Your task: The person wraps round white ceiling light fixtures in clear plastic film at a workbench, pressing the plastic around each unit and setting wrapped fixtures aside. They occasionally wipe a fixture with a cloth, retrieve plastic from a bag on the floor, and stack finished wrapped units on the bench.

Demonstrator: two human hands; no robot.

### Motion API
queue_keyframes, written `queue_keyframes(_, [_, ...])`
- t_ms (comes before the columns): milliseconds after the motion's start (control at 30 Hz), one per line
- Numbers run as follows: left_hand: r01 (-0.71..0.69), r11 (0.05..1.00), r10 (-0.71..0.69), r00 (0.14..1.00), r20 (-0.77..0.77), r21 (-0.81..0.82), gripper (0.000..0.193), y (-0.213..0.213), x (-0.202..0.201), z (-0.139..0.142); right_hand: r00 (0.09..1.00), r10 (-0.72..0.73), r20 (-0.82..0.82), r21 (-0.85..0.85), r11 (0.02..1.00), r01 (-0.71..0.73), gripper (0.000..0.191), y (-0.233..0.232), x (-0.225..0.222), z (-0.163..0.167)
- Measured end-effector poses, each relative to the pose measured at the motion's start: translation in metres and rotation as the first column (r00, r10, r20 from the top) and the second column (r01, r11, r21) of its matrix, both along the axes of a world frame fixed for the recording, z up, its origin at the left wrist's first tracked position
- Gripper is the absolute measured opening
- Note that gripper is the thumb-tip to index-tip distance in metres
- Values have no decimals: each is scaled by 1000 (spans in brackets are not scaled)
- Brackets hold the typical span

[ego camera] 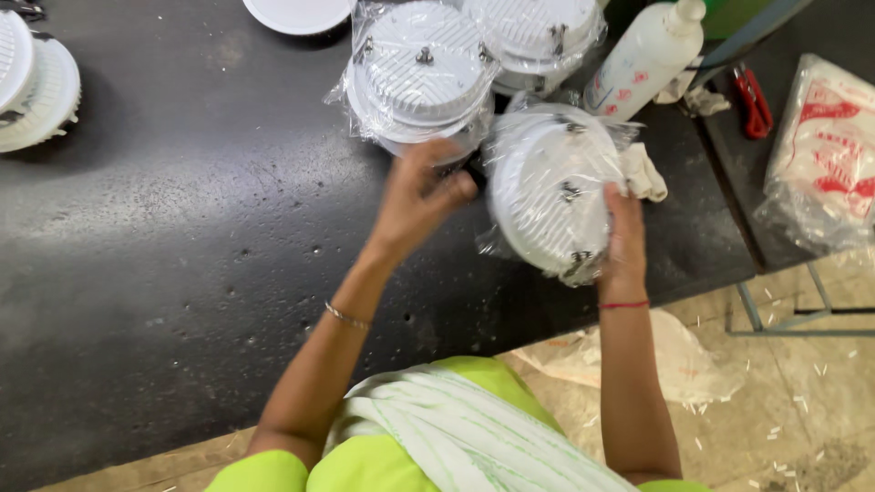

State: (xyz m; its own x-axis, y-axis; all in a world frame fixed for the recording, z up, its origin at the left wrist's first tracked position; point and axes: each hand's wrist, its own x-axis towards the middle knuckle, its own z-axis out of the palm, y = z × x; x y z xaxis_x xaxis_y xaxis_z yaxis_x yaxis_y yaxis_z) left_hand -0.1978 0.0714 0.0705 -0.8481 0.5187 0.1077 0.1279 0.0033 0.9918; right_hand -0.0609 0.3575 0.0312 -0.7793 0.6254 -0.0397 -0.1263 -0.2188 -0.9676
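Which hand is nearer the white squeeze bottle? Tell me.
Right. The right hand grips the bagged white round fixture just below the white squeeze bottle; the left hand is farther off, across that fixture.

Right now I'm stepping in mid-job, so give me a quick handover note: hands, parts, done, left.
Right hand grips the bagged round white fixture, tilted on edge at the black table's rim. Left hand is at the bag's left side.
Done: two bagged fixtures lie behind.
Left: unbagged white fixtures at far left.
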Motion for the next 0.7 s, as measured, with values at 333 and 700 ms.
queue_keyframes(333, [-619, 726, 602, 783, -156, -300, 97, 22, -178, -23, 975, -173, -138, -161, 975, 151, 52, 76, -45, -31])
queue_keyframes(700, [-485, 872, 490, 866, 100, -71, 97, 17, -147, -42, 990, -99, -101, -120, 989, 87, 57, 83, -83, -38])
